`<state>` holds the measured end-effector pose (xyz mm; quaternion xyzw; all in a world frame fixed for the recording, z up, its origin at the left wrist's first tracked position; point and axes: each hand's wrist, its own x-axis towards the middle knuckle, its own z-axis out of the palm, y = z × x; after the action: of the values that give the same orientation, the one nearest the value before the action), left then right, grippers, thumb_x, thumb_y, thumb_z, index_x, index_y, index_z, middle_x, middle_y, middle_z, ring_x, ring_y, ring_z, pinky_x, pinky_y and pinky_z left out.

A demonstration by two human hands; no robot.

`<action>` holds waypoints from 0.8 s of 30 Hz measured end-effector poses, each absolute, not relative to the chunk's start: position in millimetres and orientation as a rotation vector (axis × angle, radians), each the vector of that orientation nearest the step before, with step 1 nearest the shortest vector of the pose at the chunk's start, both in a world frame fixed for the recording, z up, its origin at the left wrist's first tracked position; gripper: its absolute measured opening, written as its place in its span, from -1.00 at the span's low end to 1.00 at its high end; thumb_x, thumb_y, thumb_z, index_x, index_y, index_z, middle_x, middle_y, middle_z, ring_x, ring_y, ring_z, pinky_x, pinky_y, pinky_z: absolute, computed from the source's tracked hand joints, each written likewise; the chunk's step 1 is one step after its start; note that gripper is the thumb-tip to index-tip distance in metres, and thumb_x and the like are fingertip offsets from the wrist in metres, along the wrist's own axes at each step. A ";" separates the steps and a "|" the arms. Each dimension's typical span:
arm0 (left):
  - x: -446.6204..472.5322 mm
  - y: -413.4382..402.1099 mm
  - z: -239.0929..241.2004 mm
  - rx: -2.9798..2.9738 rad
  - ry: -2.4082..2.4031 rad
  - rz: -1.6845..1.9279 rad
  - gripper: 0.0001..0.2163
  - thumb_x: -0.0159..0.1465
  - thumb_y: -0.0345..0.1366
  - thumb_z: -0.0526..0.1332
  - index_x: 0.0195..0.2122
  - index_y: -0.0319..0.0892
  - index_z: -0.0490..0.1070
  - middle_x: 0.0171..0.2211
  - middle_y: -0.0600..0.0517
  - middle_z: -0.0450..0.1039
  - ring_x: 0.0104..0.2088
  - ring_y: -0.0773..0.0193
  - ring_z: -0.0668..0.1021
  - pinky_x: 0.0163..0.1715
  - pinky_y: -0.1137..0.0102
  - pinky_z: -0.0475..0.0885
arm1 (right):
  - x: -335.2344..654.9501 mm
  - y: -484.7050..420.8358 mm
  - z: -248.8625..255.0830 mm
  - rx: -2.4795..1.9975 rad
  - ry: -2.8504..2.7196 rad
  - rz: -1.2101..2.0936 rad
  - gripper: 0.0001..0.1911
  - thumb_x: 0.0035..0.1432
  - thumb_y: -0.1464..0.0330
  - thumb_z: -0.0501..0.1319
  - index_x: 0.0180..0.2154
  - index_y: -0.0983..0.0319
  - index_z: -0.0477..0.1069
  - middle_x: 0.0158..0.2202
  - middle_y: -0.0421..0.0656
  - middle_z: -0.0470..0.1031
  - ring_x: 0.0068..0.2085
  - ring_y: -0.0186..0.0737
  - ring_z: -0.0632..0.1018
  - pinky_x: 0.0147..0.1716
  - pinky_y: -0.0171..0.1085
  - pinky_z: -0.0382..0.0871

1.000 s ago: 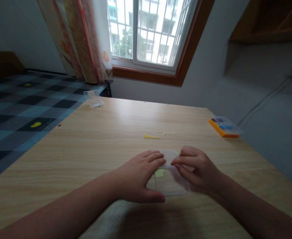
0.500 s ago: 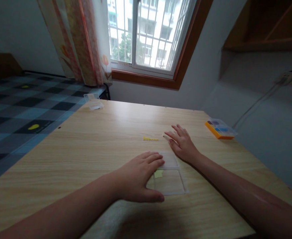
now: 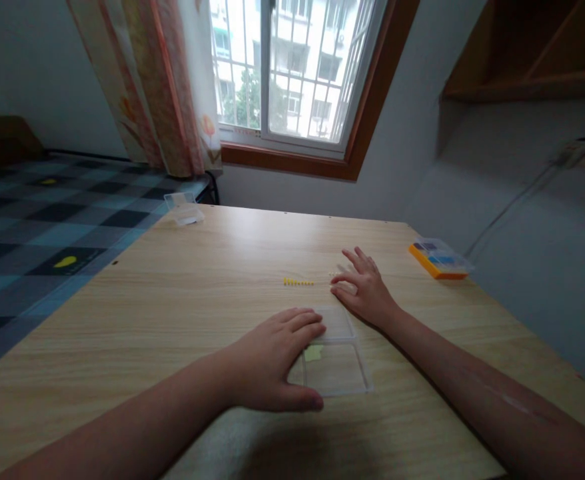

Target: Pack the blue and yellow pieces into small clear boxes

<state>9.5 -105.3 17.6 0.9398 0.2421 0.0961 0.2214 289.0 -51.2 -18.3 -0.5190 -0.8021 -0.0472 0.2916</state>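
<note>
So the left hand [image 3: 277, 360] lies flat and open pinning the clear box [image 3: 340, 370] on the tabletop [image 3: 197, 287], right hand [image 3: 365, 290] open over what's probably a pale strip [image 3: 331, 274] beside the yellow strip [image 3: 298, 282], so a careless brush could scatter them.

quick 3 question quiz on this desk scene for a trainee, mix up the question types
1. True or false: the left hand rests flat on the left side of the clear box.
2. Fill in: the row of beads just left of the right hand is ____ in colour.
3. Which thing sits nearest the far right corner of the table? A) clear box B) orange case C) row of beads

Key: 1 true; 2 yellow; 3 B.
</note>
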 end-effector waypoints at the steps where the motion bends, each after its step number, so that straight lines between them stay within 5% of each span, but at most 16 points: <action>1: 9.3 -105.4 18.3 2.593 0.669 0.263 -0.10 0.13 0.26 0.34 0.35 -0.26 0.26 0.37 -0.30 0.21 0.37 -0.22 0.26 0.36 -0.05 0.16 | 289.0 -50.8 -18.6 -1.390 -2.140 -0.122 -0.89 0.20 0.29 0.35 -0.25 0.13 0.66 0.39 -0.06 0.20 0.44 0.23 0.07 0.32 0.35 -0.03; 7: 9.0 -105.3 20.6 2.588 0.680 0.250 -0.08 0.13 0.27 0.34 0.35 -0.29 0.26 0.37 -0.32 0.20 0.37 -0.27 0.26 0.35 -0.08 0.17 | 289.9 -58.3 -7.6 -1.325 -2.179 -0.146 -0.91 0.19 0.38 0.34 -0.33 0.16 0.66 0.28 0.01 0.38 0.33 0.20 0.28 0.26 0.28 0.13; 12: 8.9 -105.3 21.1 2.595 0.686 0.242 -0.11 0.13 0.24 0.36 0.35 -0.25 0.25 0.36 -0.31 0.21 0.36 -0.26 0.27 0.35 -0.09 0.18 | 294.7 -88.4 30.6 -1.004 -2.341 0.203 -0.87 0.29 0.42 0.26 -0.28 0.21 0.61 -0.20 -0.07 0.59 -0.15 -0.17 0.56 -0.09 -0.17 0.43; 17: 9.5 -105.4 20.3 2.599 0.692 0.213 -0.07 0.11 0.23 0.37 0.35 -0.29 0.24 0.37 -0.33 0.20 0.37 -0.26 0.26 0.35 -0.09 0.18 | 282.9 -121.1 53.8 -0.819 -2.662 0.591 -0.85 0.33 0.42 0.24 -0.24 0.21 0.60 -0.35 -0.17 0.53 -0.33 -0.32 0.52 -0.28 -0.32 0.34; 24: 9.9 -105.5 20.7 2.620 0.698 0.200 -0.09 0.13 0.24 0.35 0.36 -0.28 0.24 0.37 -0.31 0.20 0.37 -0.23 0.26 0.35 -0.06 0.17 | 269.7 -130.4 41.6 -0.801 -2.851 0.379 -0.81 0.34 0.43 0.19 -0.28 0.19 0.58 -0.42 -0.21 0.48 -0.34 -0.28 0.47 -0.28 -0.27 0.24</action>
<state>9.9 -105.5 20.7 0.9423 0.2511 0.0719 0.2096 269.7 -130.4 41.6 -0.2675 -0.9520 0.1266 0.0781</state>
